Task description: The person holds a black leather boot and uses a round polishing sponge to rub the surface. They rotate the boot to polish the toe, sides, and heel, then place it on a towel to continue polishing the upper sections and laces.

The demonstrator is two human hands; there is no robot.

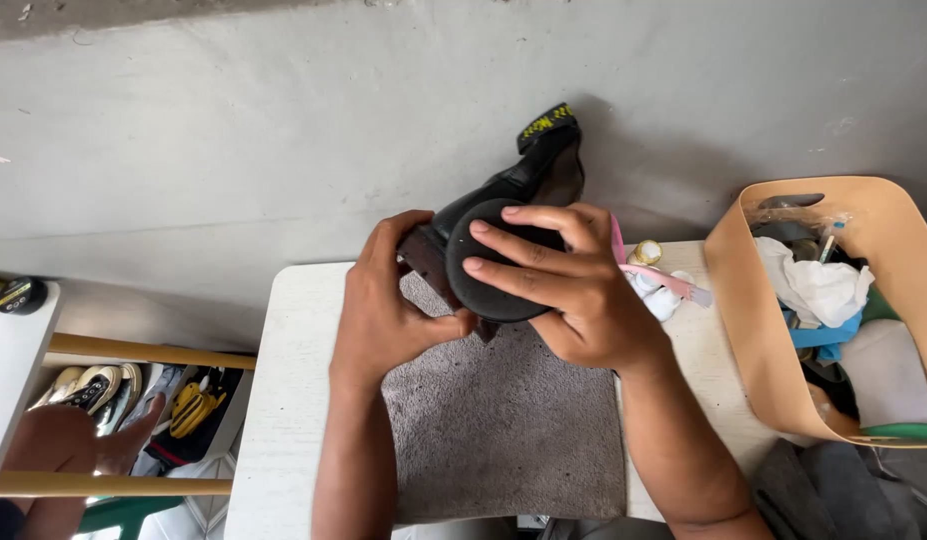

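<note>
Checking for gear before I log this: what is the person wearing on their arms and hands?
Nothing visible. The left hand and right hand are bare, without gloves, rings or a watch. Both forearms are uncovered to the frame's bottom edge; no sleeves show.

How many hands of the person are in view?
2: the left hand grips the black leather boot at its heel; the right hand presses a round black pad against it.

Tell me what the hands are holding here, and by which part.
Both hold a black boot. The left hand grips its heel end; the right hand presses a round black pad flat against the boot, fingers spread across it.
</note>
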